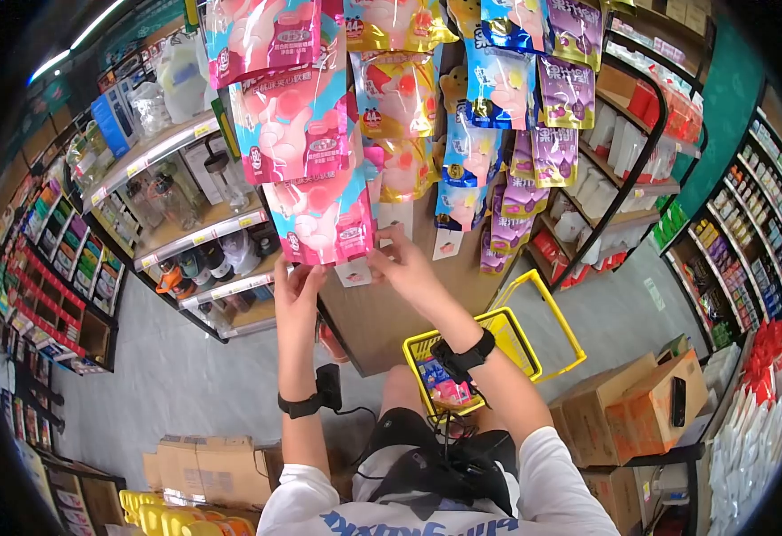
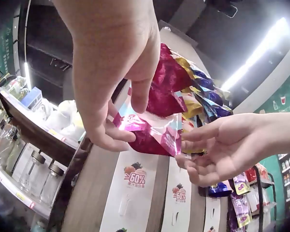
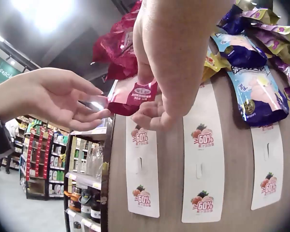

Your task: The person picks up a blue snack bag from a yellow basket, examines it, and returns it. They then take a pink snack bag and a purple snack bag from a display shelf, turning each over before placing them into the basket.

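A pink and light-blue candy bag point(image 1: 324, 217) hangs lowest in the left column of bags. My left hand point(image 1: 296, 293) pinches its lower left corner, the thumb in front and the fingers curled behind the edge. At the lower right corner, my right hand point(image 1: 406, 272) pinches the bag between thumb and fingers. In the right wrist view, the bag's dark pink bottom point(image 3: 123, 108) lies between the two hands. More pink bags point(image 1: 288, 134) hang directly above it. White card strips point(image 3: 203, 150) with cut slots run down the panel behind and below.
Yellow, blue and purple bags point(image 1: 567, 89) hang in columns to the right. A yellow shopping basket point(image 1: 523, 335) with packets inside stands below my right forearm. Shelves with bottles and jars point(image 1: 172, 201) are on the left; cardboard boxes point(image 1: 601, 411) sit on the lower right.
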The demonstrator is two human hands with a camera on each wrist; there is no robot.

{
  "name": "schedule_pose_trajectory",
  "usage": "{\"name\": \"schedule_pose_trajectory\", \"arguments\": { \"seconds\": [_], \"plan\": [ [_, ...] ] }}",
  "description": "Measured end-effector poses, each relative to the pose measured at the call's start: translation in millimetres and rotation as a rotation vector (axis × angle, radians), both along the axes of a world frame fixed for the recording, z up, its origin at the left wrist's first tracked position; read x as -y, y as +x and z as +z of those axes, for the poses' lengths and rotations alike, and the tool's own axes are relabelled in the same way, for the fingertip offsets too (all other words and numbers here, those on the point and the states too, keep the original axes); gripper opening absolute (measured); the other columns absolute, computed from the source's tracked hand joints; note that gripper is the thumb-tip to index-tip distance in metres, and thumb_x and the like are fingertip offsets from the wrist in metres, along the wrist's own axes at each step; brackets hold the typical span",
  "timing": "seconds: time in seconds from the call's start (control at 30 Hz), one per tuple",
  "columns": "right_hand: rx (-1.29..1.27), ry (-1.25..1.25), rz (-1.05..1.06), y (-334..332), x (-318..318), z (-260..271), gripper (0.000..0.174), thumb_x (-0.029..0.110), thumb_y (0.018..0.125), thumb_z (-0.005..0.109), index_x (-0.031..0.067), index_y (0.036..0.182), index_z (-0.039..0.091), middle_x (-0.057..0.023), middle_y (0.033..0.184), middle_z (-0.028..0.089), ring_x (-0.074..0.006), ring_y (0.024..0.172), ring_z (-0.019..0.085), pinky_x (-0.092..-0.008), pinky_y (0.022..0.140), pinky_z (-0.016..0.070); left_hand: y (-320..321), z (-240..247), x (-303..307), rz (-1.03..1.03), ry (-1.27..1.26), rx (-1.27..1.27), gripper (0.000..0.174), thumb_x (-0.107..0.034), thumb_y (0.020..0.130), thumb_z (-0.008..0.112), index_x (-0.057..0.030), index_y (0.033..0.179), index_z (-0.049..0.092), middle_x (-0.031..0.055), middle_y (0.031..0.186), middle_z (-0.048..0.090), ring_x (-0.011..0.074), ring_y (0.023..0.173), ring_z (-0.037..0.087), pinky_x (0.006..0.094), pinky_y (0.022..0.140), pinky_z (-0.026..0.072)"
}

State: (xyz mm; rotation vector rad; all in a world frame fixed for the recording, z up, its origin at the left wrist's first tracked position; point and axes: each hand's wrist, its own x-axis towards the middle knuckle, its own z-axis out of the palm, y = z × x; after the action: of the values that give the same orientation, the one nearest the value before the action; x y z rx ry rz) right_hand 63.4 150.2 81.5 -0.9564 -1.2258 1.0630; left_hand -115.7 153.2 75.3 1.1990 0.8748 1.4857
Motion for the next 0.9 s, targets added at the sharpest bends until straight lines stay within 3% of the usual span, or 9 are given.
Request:
{"name": "schedule_pose_trajectory", "arguments": {
  "seconds": [0.13, 0.37, 0.5, 0.6, 0.63, 0.73, 0.83, 0.9],
  "plan": [
    [0.109, -0.063, 0.032, 13.2, 3.1, -20.0, 0.023, 0.02, 0.09, 0.057, 0.003, 0.105, 0.052, -0.0036, 0.076, 0.057, -0.0103, 0.065, 0.055, -0.0245, 0.059, 0.0458, 7.4, -10.1, 8.6, 0.014, -0.04, -0.035, 0.052, -0.009, 0.087, 0.059, -0.0001, 0.131, 0.032, 0.0117, 0.107, 0.054, 0.0163, 0.095, 0.057, 0.03, 0.085, 0.0471],
    [0.155, -0.164, 0.166, 34.2, 34.1, -55.5, 0.02, 0.02, 0.093, 0.052, 0.0038, 0.105, 0.054, -0.0012, 0.074, 0.057, -0.0081, 0.068, 0.055, -0.024, 0.061, 0.0457, 11.6, -38.6, 19.2, -0.132, -0.056, -0.185, 0.039, -0.013, 0.088, 0.058, -0.0062, 0.123, 0.041, 0.0084, 0.094, 0.059, 0.0122, 0.084, 0.056, 0.0238, 0.072, 0.0453],
    [0.294, -0.136, 0.117, 59.0, 57.5, -90.6, 0.017, 0.019, 0.093, 0.051, 0.0023, 0.09, 0.054, -0.0034, 0.07, 0.057, -0.01, 0.061, 0.053, -0.0246, 0.056, 0.0433, 7.5, -69.1, 17.3, -0.351, -0.298, -0.359, 0.037, -0.021, 0.087, 0.061, -0.006, 0.118, 0.047, 0.0046, 0.091, 0.061, 0.0086, 0.072, 0.057, 0.0211, 0.063, 0.048],
    [0.37, -0.14, 0.184, 72.8, 87.1, -98.7, 0.02, 0.02, 0.093, 0.051, 0.0014, 0.087, 0.053, -0.0037, 0.07, 0.057, -0.0105, 0.063, 0.053, -0.0261, 0.059, 0.0434, 17.2, -53.5, 34.0, -0.672, -0.328, -0.394, 0.04, -0.023, 0.086, 0.063, -0.0024, 0.118, 0.049, 0.003, 0.098, 0.061, 0.0077, 0.081, 0.058, 0.0219, 0.071, 0.0478],
    [0.391, -0.153, 0.208, 73.9, 97.3, -102.1, 0.021, 0.021, 0.093, 0.05, 0.0011, 0.088, 0.054, -0.0043, 0.07, 0.057, -0.0109, 0.064, 0.053, -0.0267, 0.06, 0.0435, 22.2, -51.0, 37.6, -0.678, -0.243, -0.409, 0.041, -0.02, 0.087, 0.063, 0.0006, 0.12, 0.05, 0.0015, 0.104, 0.061, 0.0073, 0.09, 0.056, 0.0233, 0.078, 0.046],
    [0.491, -0.204, 0.246, 77.9, 123.8, -117.3, 0.025, 0.025, 0.093, 0.05, 0.0012, 0.097, 0.057, -0.0102, 0.076, 0.06, -0.0142, 0.07, 0.055, -0.0286, 0.065, 0.0438, 42.1, -62.3, 40.4, -0.744, -0.244, -0.193, 0.037, -0.017, 0.088, 0.061, 0.0004, 0.119, 0.052, 0.0014, 0.106, 0.06, 0.0073, 0.094, 0.053, 0.0256, 0.083, 0.0441],
    [0.573, -0.294, 0.213, 81.0, 142.6, -117.8, 0.029, 0.027, 0.092, 0.052, 0.001, 0.102, 0.06, -0.0116, 0.086, 0.064, -0.0147, 0.077, 0.058, -0.0281, 0.069, 0.0453, 60.9, -77.7, 44.2, -0.801, -0.269, -0.229, 0.027, -0.016, 0.089, 0.06, 0.0009, 0.11, 0.058, 0.002, 0.101, 0.062, 0.0072, 0.086, 0.056, 0.0255, 0.077, 0.0464],
    [0.304, -0.309, 0.162, 85.8, 149.0, -129.8, 0.03, 0.027, 0.092, 0.053, 0.0002, 0.104, 0.059, -0.0097, 0.089, 0.064, -0.014, 0.082, 0.059, -0.0274, 0.072, 0.0468, 75.3, -92.9, 48.7, -0.812, -0.297, -0.237, 0.024, -0.016, 0.089, 0.06, 0.0013, 0.106, 0.06, 0.0024, 0.095, 0.064, 0.0075, 0.08, 0.057, 0.0253, 0.072, 0.0478]
  ]
}}
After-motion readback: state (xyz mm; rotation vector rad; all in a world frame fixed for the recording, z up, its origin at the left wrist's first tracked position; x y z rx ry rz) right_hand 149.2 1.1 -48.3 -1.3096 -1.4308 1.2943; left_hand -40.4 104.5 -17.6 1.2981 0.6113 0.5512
